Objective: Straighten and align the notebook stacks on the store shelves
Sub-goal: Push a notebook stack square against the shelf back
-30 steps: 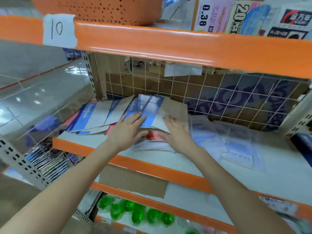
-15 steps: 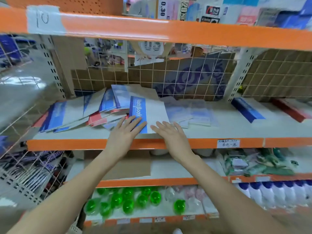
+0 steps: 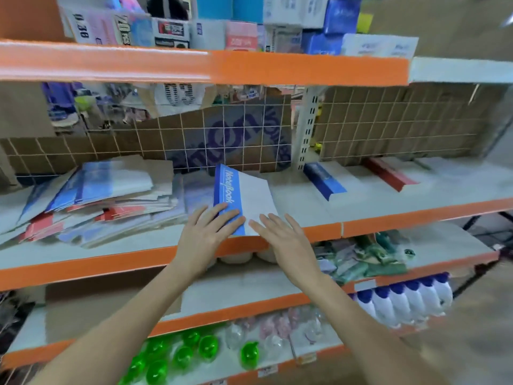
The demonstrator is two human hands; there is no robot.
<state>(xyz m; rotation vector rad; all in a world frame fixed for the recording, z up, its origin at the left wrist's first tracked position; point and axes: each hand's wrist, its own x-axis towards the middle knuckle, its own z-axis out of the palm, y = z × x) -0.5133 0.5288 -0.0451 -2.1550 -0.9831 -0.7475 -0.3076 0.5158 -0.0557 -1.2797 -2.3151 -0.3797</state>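
My left hand (image 3: 206, 236) and right hand (image 3: 280, 237) lie flat, fingers straight, on the near end of a blue-spined white notebook (image 3: 244, 198) at the orange-edged shelf (image 3: 111, 259) front, long axis running front-to-back, spine left.

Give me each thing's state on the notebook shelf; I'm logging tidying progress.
NoteBook stack: apart from the pile, squared, at the shelf's front edge.
Messy pile: fanned out, askew.
Left hand: flat on the stack's blue strip.
Right hand: fingers straight, at the stack's near edge.
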